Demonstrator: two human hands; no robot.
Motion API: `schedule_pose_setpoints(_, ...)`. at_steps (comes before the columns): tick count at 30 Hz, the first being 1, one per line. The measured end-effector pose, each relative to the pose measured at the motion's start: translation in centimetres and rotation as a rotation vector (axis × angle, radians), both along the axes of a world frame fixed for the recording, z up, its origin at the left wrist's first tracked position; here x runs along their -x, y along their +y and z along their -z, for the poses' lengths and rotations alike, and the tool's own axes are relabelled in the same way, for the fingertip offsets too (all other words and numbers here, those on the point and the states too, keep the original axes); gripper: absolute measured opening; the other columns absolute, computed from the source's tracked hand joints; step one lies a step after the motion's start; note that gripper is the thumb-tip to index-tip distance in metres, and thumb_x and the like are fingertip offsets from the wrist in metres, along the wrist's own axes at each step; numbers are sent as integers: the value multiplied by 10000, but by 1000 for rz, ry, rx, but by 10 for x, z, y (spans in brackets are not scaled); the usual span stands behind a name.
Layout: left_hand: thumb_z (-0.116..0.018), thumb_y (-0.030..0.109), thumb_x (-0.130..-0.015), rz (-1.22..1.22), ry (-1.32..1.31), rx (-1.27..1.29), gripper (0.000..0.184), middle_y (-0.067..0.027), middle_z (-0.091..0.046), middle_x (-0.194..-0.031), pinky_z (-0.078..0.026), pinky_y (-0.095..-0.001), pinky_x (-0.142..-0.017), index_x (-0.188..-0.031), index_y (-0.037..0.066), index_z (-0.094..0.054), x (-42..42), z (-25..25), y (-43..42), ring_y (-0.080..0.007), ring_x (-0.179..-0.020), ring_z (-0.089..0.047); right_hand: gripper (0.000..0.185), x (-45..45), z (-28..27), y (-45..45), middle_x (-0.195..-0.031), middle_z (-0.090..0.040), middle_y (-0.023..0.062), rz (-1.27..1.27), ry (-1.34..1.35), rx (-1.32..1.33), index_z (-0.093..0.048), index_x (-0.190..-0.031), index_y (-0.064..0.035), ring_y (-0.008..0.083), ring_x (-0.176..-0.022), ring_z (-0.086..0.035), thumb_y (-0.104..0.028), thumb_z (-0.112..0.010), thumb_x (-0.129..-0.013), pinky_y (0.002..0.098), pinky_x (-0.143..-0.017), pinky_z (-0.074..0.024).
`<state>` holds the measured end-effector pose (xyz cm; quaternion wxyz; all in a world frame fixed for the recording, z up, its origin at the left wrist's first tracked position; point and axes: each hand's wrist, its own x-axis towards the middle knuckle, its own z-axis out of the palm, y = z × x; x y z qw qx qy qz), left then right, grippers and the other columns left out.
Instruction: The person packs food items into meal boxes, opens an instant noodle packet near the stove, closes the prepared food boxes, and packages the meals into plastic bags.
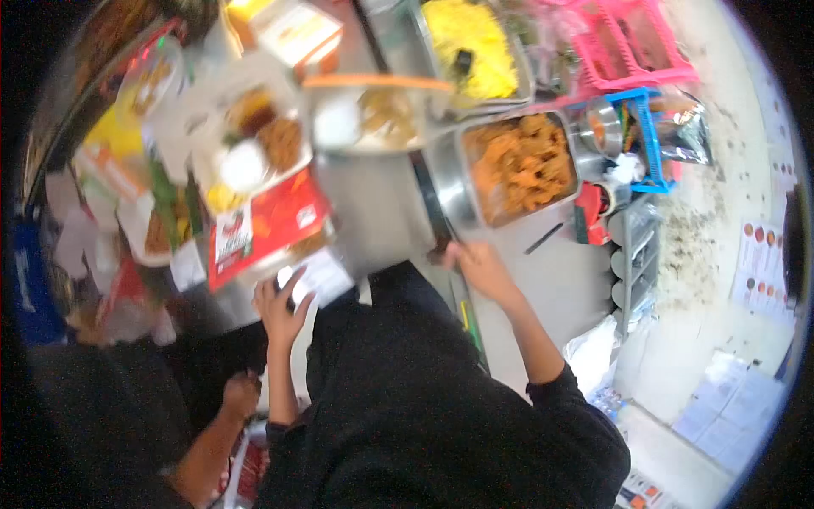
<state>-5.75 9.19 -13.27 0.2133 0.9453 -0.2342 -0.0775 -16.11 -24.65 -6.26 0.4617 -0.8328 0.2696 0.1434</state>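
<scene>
In the head view, my left hand point(281, 304) is at the near edge of the counter, its fingers apart around a dark-and-white object too blurred to name, beside a white paper point(322, 278). Just beyond it lies a red printed food box point(275, 222). My right hand point(482, 267) has its fingers drawn together at the counter's dark edge; what they hold, if anything, is too small to tell. Ahead of it stands a metal tray of orange-brown fried food point(524, 165). An open box with rice point(243, 165) and brown food sits further left.
A tray of yellow food point(471, 51) stands at the back, with pink point(632, 42) and blue baskets point(649, 140) to its right. Grey holders point(636, 254) line the wall. Another person's hand point(242, 394) is at lower left.
</scene>
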Motion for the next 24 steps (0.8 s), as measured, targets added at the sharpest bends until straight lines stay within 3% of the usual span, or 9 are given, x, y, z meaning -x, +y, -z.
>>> schedule_pose_setpoints(2, -677, 376, -676, -12, 71, 1, 456, -100, -455, -1007, -279, -443, -903, -1113, 278, -590, -1, -5, -2, -298, -986, -394, 255, -55, -27, -52, -681, -596, 113, 122, -331, 73, -624, -793, -49, 271, -667, -591, -258, -488, -843, 389, -650, -453)
schedule_pose_setpoints(4, -711, 332, -647, -19, 129, -37, 519, -133, -429, -1130, -281, -455, -918, -1141, 255, -569, -1, -12, -6, -321, -1067, -364, 225, -111, -24, -118, -736, -613, 124, 9, -818, 562, -622, -883, -70, 319, -691, -588, -251, -504, -822, 391, -669, -456)
schedule_pose_setpoints(7, -648, 137, -661, 51, -91, -10, 256, -86, -564, -923, -382, -375, -784, -912, 100, -614, -2, -42, -28, -271, -880, -509, 308, -179, -22, -168, -793, -613, 196, 118, -336, 569, -584, -937, -10, 373, -736, -584, -255, -581, -751, 433, -671, -460)
schedule_pose_setpoints(9, -588, 55, -629, 106, -112, 83, 156, -45, -592, -763, -398, -344, -666, -779, 97, -598, -2, -69, -53, -231, -729, -548, 391, -223, -3, -169, -808, -604, 236, 104, -166, 571, -549, -972, 35, 381, -765, -588, -249, -617, -712, 453, -672, -462)
schedule_pose_setpoints(12, -588, 17, -540, 270, -185, 366, 242, -18, -595, -693, -393, -313, -582, -753, 117, -648, -21, -104, -126, -190, -636, -553, 424, -254, 22, -155, -755, -601, 222, 198, -137, 591, -496, -958, 24, 375, -795, -587, -281, -622, -693, 455, -678, -461)
schedule_pose_setpoints(16, -572, -28, -665, 318, 233, 749, 226, -62, -614, -780, -447, -292, -652, -859, 63, -643, -53, -123, -238, -199, -730, -582, 362, -258, 33, -171, -787, -610, 189, 30, -29, 678, -475, -1019, -34, 363, -741, -596, -243, -589, -746, 463, -620, -458)
schedule_pose_setpoints(19, -479, 77, -849, -46, 1114, 1014, 243, -113, -574, -1001, -419, -298, -812, -1070, -21, -505, -74, -113, -317, -188, -924, -548, 359, -238, 14, -194, -780, -612, 167, -291, -91, 738, -475, -1132, -157, 347, -717, -600, -210, -557, -786, 444, -604, -460)
schedule_pose_setpoints(20, -480, 113, -859, -35, 1111, 1002, 309, -136, -536, -1050, -402, -305, -837, -1134, -20, -431, -81, -91, -335, -203, -953, -531, 417, -234, 9, -199, -745, -602, 131, -348, -65, 817, -438, -1218, -288, 295, -677, -601, -214, -525, -817, 389, -586, -464)
schedule_pose_setpoints(24, -532, 188, -836, -321, 769, 762, 540, -255, -383, -1147, -346, -376, -899, -1210, -70, -240, -105, -21, -399, -333, -1037, -447, 485, -244, -3, -223, -691, -566, 112, -733, -250, 1082, -411, -1262, -279, 236, -613, -588, -172, -518, -801, 342, -514, -456)
